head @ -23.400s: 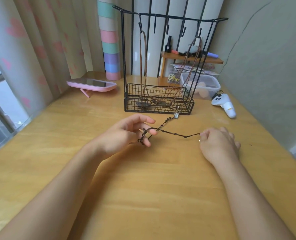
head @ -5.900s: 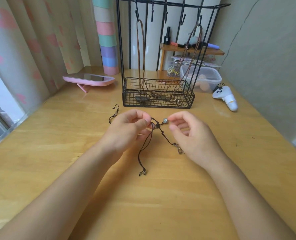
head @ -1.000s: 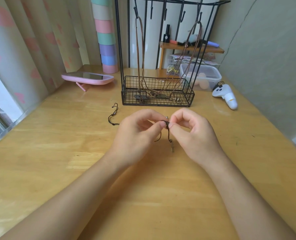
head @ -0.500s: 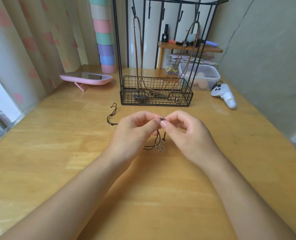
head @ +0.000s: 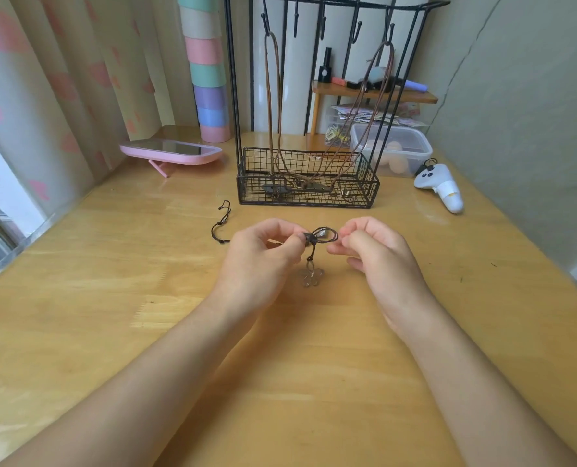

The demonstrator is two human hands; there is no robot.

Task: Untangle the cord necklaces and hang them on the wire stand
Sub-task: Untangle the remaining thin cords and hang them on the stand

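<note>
Above the middle of the wooden table, my left hand (head: pixel 262 261) pinches a dark cord necklace (head: pixel 321 236) at its knot. My right hand (head: pixel 378 254) pinches the small cord loop on the other side. A clear flower-shaped pendant (head: pixel 312 277) dangles below the knot between the hands. One end of the cord (head: pixel 220 224) trails on the table to the left. Behind stands the black wire stand (head: pixel 307 176) with a basket base; two brown cord necklaces (head: pixel 273 106) hang from its hooks, their pendants lying in the basket.
A pink mirror (head: pixel 170 152) lies at the back left beside a pastel striped column (head: pixel 208 72). A clear plastic box (head: pixel 393 150) and a white controller (head: pixel 440 187) sit at the back right. A small wooden shelf (head: pixel 374 94) stands behind the stand. Curtains hang on the left.
My hands have drawn slightly apart, opening a small cord loop between them. The flower pendant now hangs free below the knot.
</note>
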